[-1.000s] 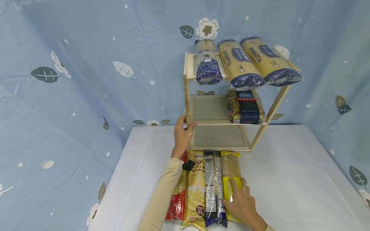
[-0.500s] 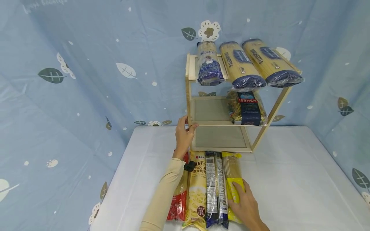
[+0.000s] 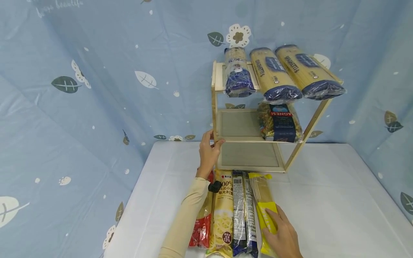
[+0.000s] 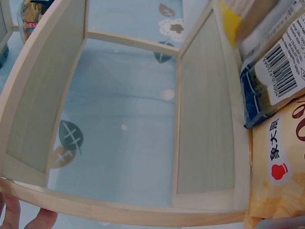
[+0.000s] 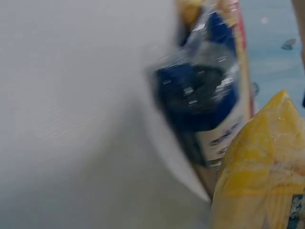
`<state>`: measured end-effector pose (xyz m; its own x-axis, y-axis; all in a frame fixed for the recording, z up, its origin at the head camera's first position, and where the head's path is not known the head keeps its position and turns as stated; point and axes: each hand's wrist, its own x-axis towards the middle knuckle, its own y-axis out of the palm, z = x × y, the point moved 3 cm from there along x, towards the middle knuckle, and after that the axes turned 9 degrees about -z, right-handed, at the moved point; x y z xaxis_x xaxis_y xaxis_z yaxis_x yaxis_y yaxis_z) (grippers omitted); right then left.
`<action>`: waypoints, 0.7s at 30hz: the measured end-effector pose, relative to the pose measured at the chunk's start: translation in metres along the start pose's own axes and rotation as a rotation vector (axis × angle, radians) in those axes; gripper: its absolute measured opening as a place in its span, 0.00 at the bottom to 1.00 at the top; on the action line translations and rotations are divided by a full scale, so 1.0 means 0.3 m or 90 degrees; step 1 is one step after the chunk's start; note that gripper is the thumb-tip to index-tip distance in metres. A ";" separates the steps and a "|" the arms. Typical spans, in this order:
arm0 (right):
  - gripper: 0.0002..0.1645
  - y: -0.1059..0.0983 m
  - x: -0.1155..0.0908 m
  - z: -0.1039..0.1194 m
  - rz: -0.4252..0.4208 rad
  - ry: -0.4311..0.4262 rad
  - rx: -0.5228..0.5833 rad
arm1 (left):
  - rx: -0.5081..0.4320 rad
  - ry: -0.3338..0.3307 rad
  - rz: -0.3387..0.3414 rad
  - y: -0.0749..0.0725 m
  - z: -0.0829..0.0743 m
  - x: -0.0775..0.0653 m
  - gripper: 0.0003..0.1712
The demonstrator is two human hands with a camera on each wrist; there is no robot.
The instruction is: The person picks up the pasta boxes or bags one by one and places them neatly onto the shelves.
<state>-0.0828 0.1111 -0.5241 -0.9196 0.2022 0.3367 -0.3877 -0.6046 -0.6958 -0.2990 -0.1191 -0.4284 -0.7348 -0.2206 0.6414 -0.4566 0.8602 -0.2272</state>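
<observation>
My left hand grips the left post of a wooden two-tier rack, thumb in front at the middle shelf. In the left wrist view its fingertips show at the frame's edge. My right hand holds a yellow pack of spaghetti by its lower half, thumb on one side and fingers on the other. The pack slants, its top end toward the rack. Beside it lie a dark blue pasta pack, a cream-yellow pasta pack and a red pasta pack, partly under my left forearm.
On the rack's top rest a blue-ended pasta pack and two spaghetti packs. A bag of twisted pasta sits at the right of the middle shelf. A patterned blue cloth hangs behind the white table.
My right hand has shifted the yellow spaghetti pack rightward, away from the dark blue pack, and it now slants. My left hand keeps its grip on the rack. The head view has shifted slightly.
</observation>
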 end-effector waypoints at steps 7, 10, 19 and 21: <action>0.32 -0.083 0.014 0.063 -0.004 -0.009 0.026 | 0.002 0.001 -0.001 0.001 -0.008 0.004 0.30; 0.32 -0.114 0.026 0.090 -0.010 -0.024 0.035 | 0.004 0.000 -0.002 0.000 -0.008 0.003 0.30; 0.32 -0.184 0.060 0.172 -0.030 -0.072 0.106 | -0.013 0.005 0.004 -0.001 -0.004 -0.002 0.30; 0.32 -0.196 0.069 0.190 -0.033 -0.084 0.124 | -0.011 0.002 0.004 -0.004 -0.003 -0.002 0.30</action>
<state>-0.0754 0.1069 -0.4399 -0.8772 0.1423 0.4585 -0.4035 -0.7361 -0.5435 -0.2975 -0.1195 -0.4279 -0.7363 -0.2132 0.6422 -0.4430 0.8693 -0.2193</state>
